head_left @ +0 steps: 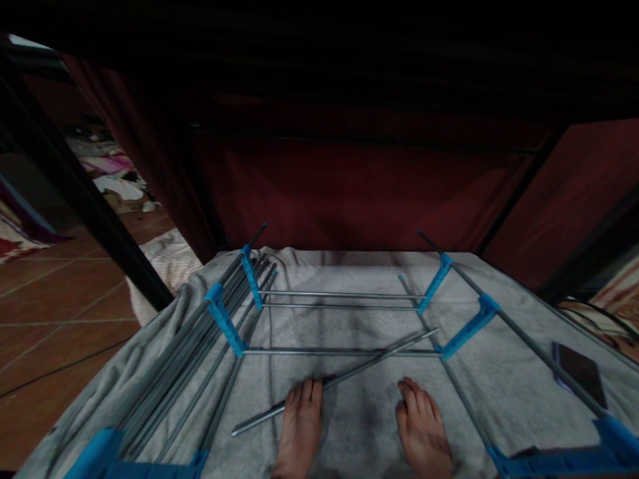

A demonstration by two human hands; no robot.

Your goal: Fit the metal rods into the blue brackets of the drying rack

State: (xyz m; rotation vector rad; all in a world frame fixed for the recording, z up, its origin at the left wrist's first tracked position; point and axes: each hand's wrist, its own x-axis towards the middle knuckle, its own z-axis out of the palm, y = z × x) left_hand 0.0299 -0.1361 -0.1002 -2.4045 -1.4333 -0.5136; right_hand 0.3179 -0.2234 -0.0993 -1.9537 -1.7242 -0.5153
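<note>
Under my left hand (pixel 301 422), a metal rod (pixel 352 372) is slanting away to the right; I am gripping it with the fingers pressed together. Beside it, I am holding my right hand (pixel 423 426) over the gray blanket (pixel 324 329), thumb spread, apart from the rod. Beyond both hands, blue brackets (pixel 468 329) are supporting crossbars (pixel 319 352).
</note>
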